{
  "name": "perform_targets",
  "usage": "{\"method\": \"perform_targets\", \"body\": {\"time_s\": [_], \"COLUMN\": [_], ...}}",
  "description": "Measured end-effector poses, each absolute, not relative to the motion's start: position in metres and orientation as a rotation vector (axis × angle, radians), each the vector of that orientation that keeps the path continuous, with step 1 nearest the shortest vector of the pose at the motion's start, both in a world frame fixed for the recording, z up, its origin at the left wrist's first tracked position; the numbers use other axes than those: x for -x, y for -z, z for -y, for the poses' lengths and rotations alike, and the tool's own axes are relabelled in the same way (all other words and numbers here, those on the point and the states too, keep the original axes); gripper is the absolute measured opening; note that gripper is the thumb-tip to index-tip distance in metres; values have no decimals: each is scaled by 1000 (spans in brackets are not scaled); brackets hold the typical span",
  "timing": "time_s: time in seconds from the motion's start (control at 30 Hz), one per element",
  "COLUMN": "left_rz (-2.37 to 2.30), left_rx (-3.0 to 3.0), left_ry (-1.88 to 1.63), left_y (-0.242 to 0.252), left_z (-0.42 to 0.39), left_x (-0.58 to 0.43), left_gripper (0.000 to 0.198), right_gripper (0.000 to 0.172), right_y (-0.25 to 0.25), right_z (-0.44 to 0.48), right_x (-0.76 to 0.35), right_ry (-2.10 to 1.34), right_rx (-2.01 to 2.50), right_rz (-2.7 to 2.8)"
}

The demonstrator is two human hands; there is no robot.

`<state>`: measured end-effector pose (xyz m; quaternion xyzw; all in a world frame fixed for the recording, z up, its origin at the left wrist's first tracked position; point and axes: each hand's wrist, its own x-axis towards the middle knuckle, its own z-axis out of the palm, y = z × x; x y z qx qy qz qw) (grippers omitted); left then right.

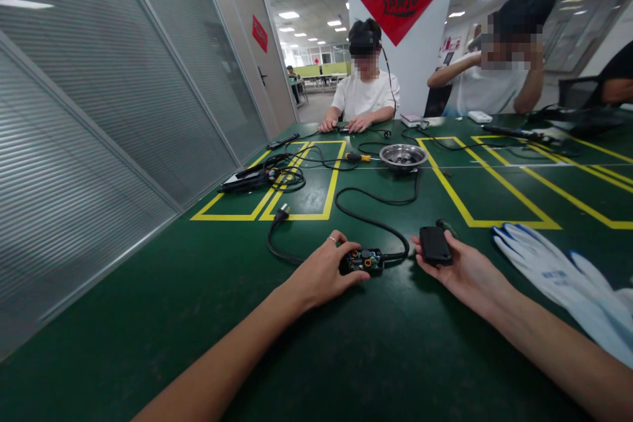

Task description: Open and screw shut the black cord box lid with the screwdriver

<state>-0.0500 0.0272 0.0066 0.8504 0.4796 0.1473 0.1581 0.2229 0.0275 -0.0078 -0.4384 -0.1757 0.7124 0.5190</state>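
Note:
On the green table lies an opened black power adapter (366, 260), its circuit board and copper coils exposed. Thumb and fingers of my left hand (326, 270) grip its left end. A black cord (395, 256) leaves its right side, and another on the left leads to a two-pin plug (282, 212). To the right, my right hand (462, 264) holds a flat black plastic cover (435, 246) between thumb and fingers, apart from the adapter. Just behind that hand is a small dark object (446, 227), partly hidden, whose kind I cannot make out.
A metal bowl (403, 155) with small dark parts stands ahead, a yellow-handled screwdriver (358, 157) beside it. Coiled black cables (287, 175) lie at left, white gloves (554, 270) at right. Across the table, one person (366, 89) works on a device; another (499, 79) sits at right.

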Motion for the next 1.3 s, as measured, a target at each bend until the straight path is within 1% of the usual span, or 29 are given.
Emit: {"method": "perform_targets", "body": {"time_s": [0.07,0.23,0.4,0.5,0.6,0.63,0.73,0.83,1.0,1.1,1.3], "left_rz": [-1422,-1483,-1568,-1669,-1741,-1760,-1797,-1811,-1809,-1802,-1801], "left_rx": [-2443,-2634,-2682,-2653,-2614,-2598,-2560,-2543,-2530,-2519,-2524], "left_ry": [-422,-381,-353,-433,-534,-570,-657,-687,-710,-708,-690], "left_y": [-10,-16,-19,-21,-22,-22,-23,-22,-21,-20,-16], "left_z": [-28,-33,-39,-39,-38,-37,-37,-37,-37,-36,-35], "left_x": [51,54,60,62,62,62,62,62,61,59,57], "left_gripper": [47,38,37,37,36,36,37,36,35,37,33], "right_gripper": [28,29,33,40,50,50,45,43,49,47,46], "right_y": [9,6,3,2,3,4,14,25,17,5,7], "right_z": [-29,-33,-42,-48,-52,-52,-53,-56,-52,-37,-19], "right_x": [-227,-233,-235,-233,-226,-223,-212,-206,-200,-186,-158], "right_ry": [-1698,-1647,-1510,-1318,-1043,-935,-618,-371,-78,-25,-167], "right_rx": [1079,1163,1310,1431,1549,1573,1597,1595,1557,1455,1221], "right_rz": [424,495,704,923,1221,1340,1700,1979,2172,2264,2435]}}
